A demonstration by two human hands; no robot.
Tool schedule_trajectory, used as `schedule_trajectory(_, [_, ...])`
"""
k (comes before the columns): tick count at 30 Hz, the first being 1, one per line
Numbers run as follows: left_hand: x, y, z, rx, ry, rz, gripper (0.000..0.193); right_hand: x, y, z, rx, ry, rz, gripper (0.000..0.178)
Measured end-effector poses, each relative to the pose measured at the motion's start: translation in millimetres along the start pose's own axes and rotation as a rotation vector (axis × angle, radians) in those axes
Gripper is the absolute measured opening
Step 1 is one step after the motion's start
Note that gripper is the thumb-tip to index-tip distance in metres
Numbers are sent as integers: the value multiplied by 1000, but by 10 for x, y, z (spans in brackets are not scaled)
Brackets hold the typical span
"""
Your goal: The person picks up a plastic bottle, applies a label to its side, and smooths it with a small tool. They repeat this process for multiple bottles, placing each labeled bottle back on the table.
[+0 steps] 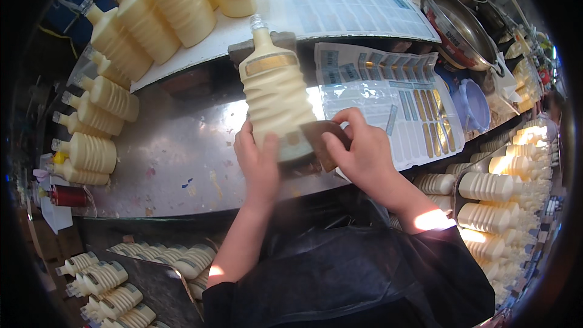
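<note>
A cream bottle with a rippled body and a clear threaded neck lies in front of me, neck pointing away. A gold label sits across its shoulder, and a pale greyish band shows near its base. Its shoulder end rests by a grey-brown block. My left hand grips the lower left side of the bottle, thumb on top. In my right hand is a flat brown scraper-like piece, pinched between thumb and fingers, its edge against the lower right of the bottle.
Sheets of gold and blue-grey labels lie right of the bottle on the metal tabletop. Several cream bottles stand on the white board behind; more lie at left and in racks below. A metal pan and lilac basin are at right.
</note>
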State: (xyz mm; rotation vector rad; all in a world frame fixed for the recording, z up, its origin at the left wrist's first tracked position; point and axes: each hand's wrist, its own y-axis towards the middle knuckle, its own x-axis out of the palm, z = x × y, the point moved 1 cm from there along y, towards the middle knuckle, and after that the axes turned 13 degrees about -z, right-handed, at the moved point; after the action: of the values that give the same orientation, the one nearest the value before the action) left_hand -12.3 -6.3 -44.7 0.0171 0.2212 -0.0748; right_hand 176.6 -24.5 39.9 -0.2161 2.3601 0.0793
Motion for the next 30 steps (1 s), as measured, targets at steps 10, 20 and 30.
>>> schedule_trajectory(10, [-2,-50,-38,142,9,-11,55,110,-85,423,314,512,-151,26])
schedule_trajectory(20, [8,-94,-97,95,-264,-37,55,185,-98,313,101,441,-100,24])
schedule_trajectory(30, [-162,-146,-185,355,335,19,79,93,-71,299,-232,164,214,32])
